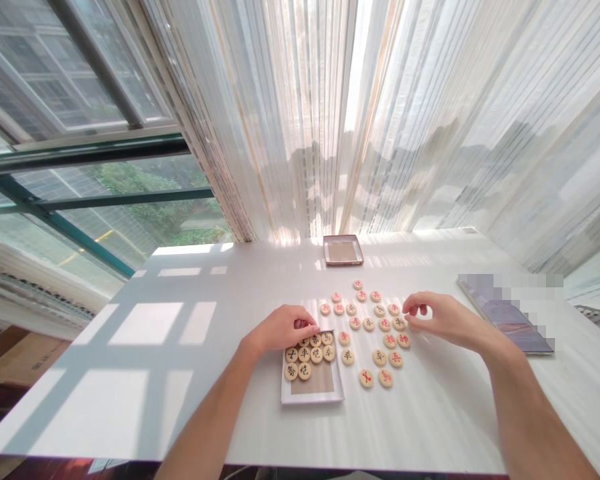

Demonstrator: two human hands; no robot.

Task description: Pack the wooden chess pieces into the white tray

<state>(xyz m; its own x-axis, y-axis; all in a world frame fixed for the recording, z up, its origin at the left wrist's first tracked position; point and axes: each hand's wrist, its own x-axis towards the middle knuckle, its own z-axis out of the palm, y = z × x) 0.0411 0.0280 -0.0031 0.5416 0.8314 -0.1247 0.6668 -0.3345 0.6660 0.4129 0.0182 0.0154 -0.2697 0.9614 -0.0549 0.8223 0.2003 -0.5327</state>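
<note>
Round wooden Chinese chess pieces (385,325) with red or black characters lie face up on the white table. To their left is a shallow open box (313,387) holding rows of black-character pieces (304,371), with bare bottom near its front. My left hand (286,327) is at the far left corner of this box, its fingers curled in and its thumb over the far row. Whatever those fingers grip is hidden. Beside the right edge of the loose pieces hovers my right hand (435,317), thumb and fingers apart around no piece, close to a black-character piece (399,323).
Farther back on the table (230,413) sits a second shallow tray or lid (343,251). A flat booklet-like item (510,320), partly blurred out, lies at the right. Striped sheer curtains (290,120) hang behind the table, with a window (105,173) at the left.
</note>
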